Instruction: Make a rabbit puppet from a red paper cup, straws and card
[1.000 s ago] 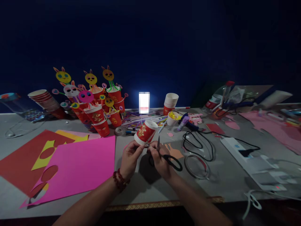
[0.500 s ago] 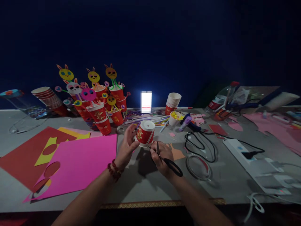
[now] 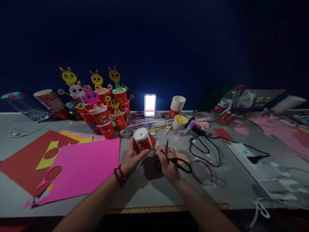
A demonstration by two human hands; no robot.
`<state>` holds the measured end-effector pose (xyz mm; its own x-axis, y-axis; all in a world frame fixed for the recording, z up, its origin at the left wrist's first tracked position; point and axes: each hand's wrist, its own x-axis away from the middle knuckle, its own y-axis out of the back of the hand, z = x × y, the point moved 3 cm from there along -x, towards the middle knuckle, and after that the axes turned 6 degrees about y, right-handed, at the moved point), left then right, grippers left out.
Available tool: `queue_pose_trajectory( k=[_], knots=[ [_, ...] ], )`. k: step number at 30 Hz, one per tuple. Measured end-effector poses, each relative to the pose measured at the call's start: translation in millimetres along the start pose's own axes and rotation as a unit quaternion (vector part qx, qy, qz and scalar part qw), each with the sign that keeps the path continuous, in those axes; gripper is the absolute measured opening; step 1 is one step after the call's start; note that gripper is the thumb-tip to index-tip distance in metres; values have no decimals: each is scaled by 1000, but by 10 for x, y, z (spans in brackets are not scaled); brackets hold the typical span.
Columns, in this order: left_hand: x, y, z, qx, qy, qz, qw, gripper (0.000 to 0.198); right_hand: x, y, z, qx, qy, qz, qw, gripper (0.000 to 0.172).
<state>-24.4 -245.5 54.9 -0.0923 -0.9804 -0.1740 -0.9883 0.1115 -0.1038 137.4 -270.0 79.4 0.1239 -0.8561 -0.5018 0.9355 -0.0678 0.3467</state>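
My left hand [image 3: 133, 156] is closed round a red paper cup [image 3: 143, 140] turned bottom-up, its white base tipped toward me. My right hand [image 3: 168, 163] grips black-handled scissors [image 3: 174, 159], blades pointing up beside the cup's rim. Both hands hover over the grey table [image 3: 149, 190] just right of a large pink paper sheet [image 3: 79, 170]. A red bead bracelet [image 3: 120, 175] sits on my left wrist.
Finished cup rabbits [image 3: 101, 100] and a tilted cup stack [image 3: 50, 103] stand at the back left. Red and yellow cut sheets [image 3: 31, 158] lie left. Straws [image 3: 149, 124], a white cup stack [image 3: 177, 106], a glue gun [image 3: 193, 127], black cables [image 3: 205, 148], a tape ring [image 3: 202, 171] and a power strip [image 3: 243, 153] lie right.
My left hand has tilted the cup leftward so its white base now faces me. The scissors' blades have come off the cup's rim and now point up beside it.
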Motion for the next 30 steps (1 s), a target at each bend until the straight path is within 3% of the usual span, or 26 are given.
queue_pose_trajectory(
  k=[5, 9, 15, 18, 21, 23, 26, 30],
  knots=[
    [50, -37, 45, 16, 16, -50, 998, 71, -15, 11, -15, -22, -10, -39, 999, 23],
    [79, -88, 72, 47, 27, -51, 997, 64, -22, 5, -30, -45, -18, -50, 998, 23],
    [95, -95, 24, 70, -28, -61, 995, 79, -66, 56, -15, -60, 52, -30, 996, 21],
    [13, -11, -142, 135, -39, -14, 990, 74, -95, 110, 11, -23, 87, 12, 996, 22],
    [-98, 129, -313, 206, 42, 46, 977, 70, -119, 132, 64, 44, 152, 75, 985, 21],
    [-141, 202, -388, 173, 104, 99, 974, 52, -133, 136, 87, 79, 185, 101, 974, 21],
    [-138, 244, -409, 128, 175, 159, 963, 51, -155, 150, 86, 102, 199, 111, 968, 23],
    [-91, 183, -330, 114, 200, 190, 954, 58, -165, 183, 76, 89, 196, 74, 974, 25]
  ],
)
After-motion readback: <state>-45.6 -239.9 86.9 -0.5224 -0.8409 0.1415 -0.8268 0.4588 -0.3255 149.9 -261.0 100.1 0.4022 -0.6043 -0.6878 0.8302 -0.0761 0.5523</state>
